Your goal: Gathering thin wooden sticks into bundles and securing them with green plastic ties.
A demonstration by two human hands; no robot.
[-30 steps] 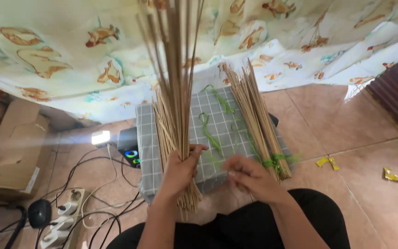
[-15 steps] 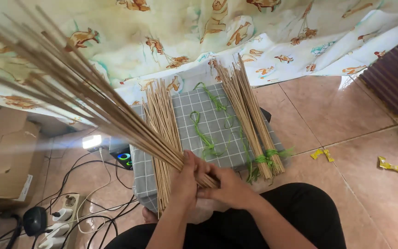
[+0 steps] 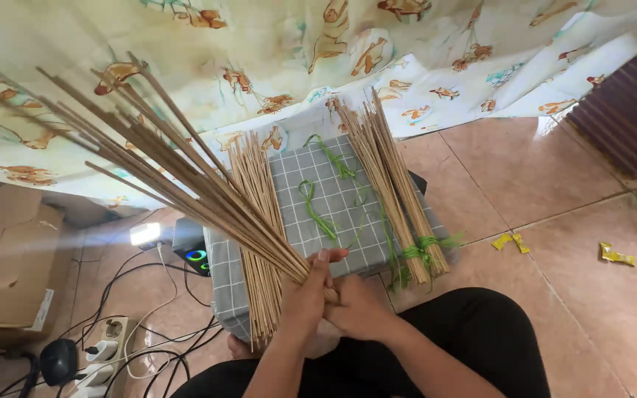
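A cardboard box (image 3: 5, 273) sits at far left on the tiled floor (image 3: 554, 243), with a power strip (image 3: 101, 354) and tangled cables just in front of it. Rising up and to the left, a fanned bunch of thin sticks (image 3: 149, 158) is now tilted well over, where a second ago it stood nearly upright. The left hand (image 3: 305, 295) has its grip closed tightly around the bunch's lower end. The right hand (image 3: 359, 306), which was apart and loose a second ago, now presses against the same end, fingers wrapped around it, so both hands are gathering the sticks together. Beneath lies a loose pile of sticks (image 3: 259, 228) on a grey checked cloth (image 3: 333, 195), then green ties (image 3: 317, 210), then a tied bundle (image 3: 392, 191) bound with green string. Yellow wrappers (image 3: 510, 242) lie on the floor at right.
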